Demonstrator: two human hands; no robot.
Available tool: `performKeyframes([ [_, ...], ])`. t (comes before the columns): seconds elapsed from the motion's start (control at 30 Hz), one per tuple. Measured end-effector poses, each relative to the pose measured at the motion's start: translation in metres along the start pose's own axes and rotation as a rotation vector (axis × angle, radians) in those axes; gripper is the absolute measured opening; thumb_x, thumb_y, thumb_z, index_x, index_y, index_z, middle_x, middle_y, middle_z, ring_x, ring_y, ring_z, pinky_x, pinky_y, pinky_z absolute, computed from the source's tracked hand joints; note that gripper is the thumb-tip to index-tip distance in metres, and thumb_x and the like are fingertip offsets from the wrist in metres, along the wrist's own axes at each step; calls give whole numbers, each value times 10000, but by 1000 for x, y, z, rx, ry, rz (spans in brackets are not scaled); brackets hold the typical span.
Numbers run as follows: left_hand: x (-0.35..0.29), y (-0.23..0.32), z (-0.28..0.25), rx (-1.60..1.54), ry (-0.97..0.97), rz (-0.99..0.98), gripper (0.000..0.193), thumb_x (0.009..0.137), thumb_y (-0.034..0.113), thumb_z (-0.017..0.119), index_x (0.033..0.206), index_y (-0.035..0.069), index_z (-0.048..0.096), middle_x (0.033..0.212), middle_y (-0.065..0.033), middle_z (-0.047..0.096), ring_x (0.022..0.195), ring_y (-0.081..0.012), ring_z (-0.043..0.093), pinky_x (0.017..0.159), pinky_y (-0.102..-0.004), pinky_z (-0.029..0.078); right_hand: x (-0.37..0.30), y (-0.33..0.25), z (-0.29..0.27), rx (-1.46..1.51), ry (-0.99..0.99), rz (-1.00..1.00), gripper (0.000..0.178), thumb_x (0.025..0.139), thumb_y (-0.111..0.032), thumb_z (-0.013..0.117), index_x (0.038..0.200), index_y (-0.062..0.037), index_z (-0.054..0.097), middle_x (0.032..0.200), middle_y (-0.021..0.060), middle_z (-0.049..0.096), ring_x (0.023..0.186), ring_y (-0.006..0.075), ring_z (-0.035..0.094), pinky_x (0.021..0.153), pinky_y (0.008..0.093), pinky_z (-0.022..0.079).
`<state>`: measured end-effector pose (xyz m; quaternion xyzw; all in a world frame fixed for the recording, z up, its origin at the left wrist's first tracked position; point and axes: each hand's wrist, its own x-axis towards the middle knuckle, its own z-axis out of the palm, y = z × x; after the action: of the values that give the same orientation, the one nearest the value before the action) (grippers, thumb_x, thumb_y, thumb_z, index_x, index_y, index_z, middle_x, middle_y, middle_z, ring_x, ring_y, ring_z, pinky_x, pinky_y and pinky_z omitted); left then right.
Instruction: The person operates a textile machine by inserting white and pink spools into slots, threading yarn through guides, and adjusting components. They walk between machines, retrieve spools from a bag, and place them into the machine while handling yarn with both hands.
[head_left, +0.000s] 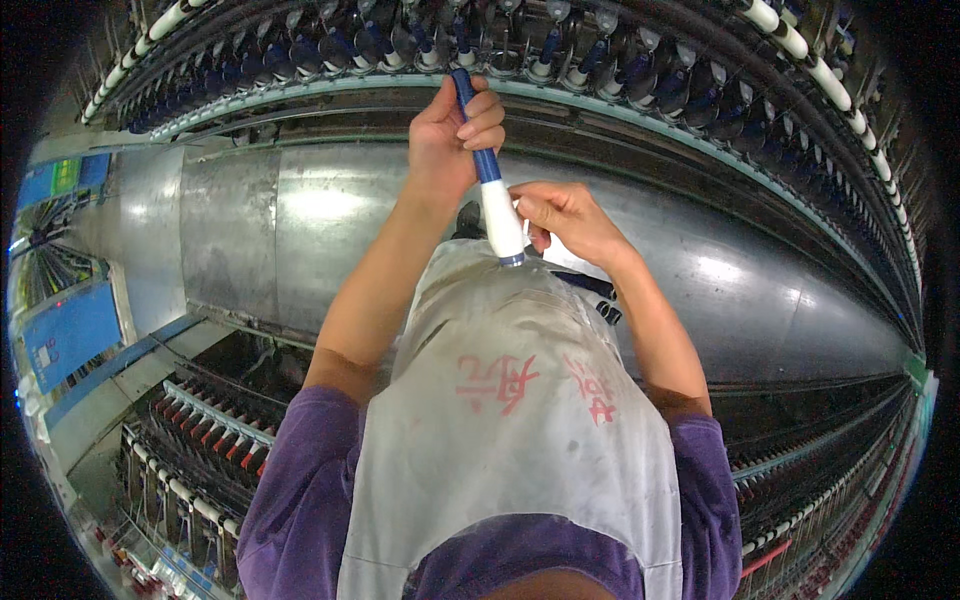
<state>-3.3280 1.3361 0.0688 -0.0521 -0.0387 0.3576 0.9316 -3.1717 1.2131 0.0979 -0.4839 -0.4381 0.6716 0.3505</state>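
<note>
In front of my apron, my left hand is wrapped round the bare blue upper part of a spinning bobbin. White yarn is wound thickly on its lower part, and a short blue end shows at the bottom. The bobbin tilts, its top leaning left and away from me. Close against the right side of the yarn, my right hand has thumb and fingers pinched together. A bit of white shows at those fingertips; whether it is a yarn end I cannot tell.
Ahead runs a spinning frame with a long row of blue bobbins on spindles. White rollers line its upper edge. Behind me to the left stands another machine with red and white bobbins. A metal floor lies between; blue panels are far left.
</note>
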Motion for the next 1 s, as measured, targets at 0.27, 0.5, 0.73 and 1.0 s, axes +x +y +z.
performKeyframes([
  [0.27,-3,-19,-16,-41,20,-109,374,974,332,429,1042,-29,504,697,-14,409,506,-93,357,443,-223,296,-13,2,2,-82,-16,-41,328,939,-240,557,664,-62,577,579,-48,485,540,38,394,482,204,304],
  [0.5,-5,-1,-17,35,55,60,361,974,274,438,1091,-63,491,687,-26,400,507,-104,343,458,-240,315,-27,0,4,-405,-29,-121,243,894,-220,590,777,-10,620,614,34,540,529,128,460,511,296,387],
  [0.73,-5,5,-22,58,85,84,418,987,341,373,1044,-47,518,691,-25,394,527,-117,358,460,-246,313,-26,0,15,-261,352,-254,206,899,-146,593,810,28,659,721,74,655,569,104,566,523,226,423],
  [1.0,0,3,-9,417,117,-27,448,992,351,361,1087,-48,540,677,-34,432,521,-114,354,452,-251,300,-11,41,-4,-728,322,-105,198,869,-165,631,782,11,653,603,24,604,514,93,509,484,261,397],
])
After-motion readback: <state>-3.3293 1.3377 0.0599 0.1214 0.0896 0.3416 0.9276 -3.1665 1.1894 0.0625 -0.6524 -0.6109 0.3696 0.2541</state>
